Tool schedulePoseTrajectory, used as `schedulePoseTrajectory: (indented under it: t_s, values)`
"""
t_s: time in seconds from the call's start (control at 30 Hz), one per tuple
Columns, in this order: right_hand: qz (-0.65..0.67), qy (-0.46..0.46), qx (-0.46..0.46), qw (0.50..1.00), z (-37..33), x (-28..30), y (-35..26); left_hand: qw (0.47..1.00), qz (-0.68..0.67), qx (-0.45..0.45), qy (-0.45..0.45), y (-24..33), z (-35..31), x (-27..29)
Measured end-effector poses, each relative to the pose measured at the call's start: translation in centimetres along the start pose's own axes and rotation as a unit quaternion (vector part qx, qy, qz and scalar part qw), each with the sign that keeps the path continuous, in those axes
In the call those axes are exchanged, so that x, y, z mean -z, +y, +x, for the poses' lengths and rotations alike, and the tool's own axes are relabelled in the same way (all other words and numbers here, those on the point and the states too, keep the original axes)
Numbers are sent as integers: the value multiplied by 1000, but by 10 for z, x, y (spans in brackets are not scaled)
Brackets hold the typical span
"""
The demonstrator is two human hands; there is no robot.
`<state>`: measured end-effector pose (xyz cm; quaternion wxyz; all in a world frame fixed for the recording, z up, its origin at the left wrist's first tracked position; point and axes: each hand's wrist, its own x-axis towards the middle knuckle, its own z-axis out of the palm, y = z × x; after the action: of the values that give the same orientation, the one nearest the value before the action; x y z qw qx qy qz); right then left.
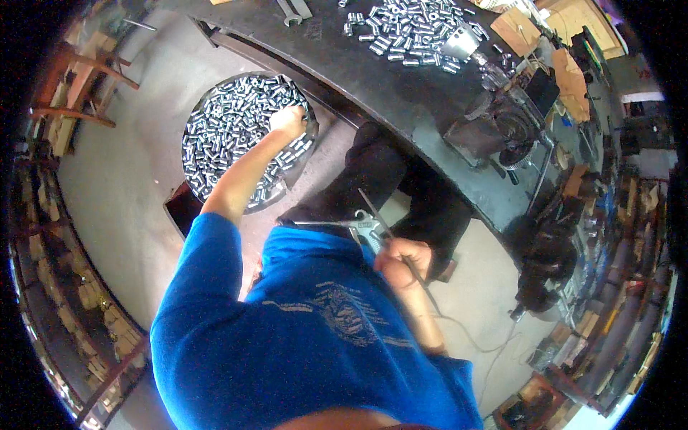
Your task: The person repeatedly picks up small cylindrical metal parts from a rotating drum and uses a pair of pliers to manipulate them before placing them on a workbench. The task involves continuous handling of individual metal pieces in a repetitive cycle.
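Observation:
My left hand [289, 120] reaches down into a round basin [297, 169] on the floor, full of short shiny metal sleeves [233, 122]. Its fingers are curled at the basin's right side; what they grip is hidden. Close to my lap, my right hand [405, 259] is closed around a silver air blow gun [367, 228], whose thin nozzle points left. A slim dark rod [374, 211] also passes through that hand, slanting up and left. The rod's lower end is hard to tell from the hose.
A dark workbench [337, 50] runs diagonally ahead, bearing a heap of metal sleeves [412, 32], a wrench [290, 14] and a greasy machine [502, 129]. A thin hose [466, 330] trails rightward. Wooden stool [79, 86] at left; cluttered shelving [64, 308] curves along the rim.

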<state>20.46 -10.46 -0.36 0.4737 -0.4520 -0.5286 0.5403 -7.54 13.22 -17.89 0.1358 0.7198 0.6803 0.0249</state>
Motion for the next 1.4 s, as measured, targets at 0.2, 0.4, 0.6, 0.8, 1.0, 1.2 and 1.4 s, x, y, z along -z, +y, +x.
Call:
schedulePoseTrajectory:
  t_s: [0.2, 0.4, 0.6, 0.8, 1.0, 1.2, 1.4]
  values:
    - [5, 27, -28, 999, 5, -2, 1, 923, -369, -65, -88, 21, -62, 65]
    - [-52, -30, 4, 998, 19, -4, 3, 706, -658, -136, -223, 74, -145, 98]
    - [-66, -56, 27, 996, 33, -7, -11, 653, -693, -157, -260, 95, -166, 112]
    - [-57, -85, 39, 994, 36, -5, -12, 667, -669, -160, -287, 103, -166, 128]
    - [-159, -116, 140, 970, 39, -3, -9, 706, -619, -143, -314, 113, -169, 141]
    - [-230, -58, 190, 953, 36, -9, -4, 755, -559, -105, -325, 120, -174, 140]
    - [51, -31, -6, 998, 32, -14, -1, 685, -655, -105, -301, 125, -175, 134]
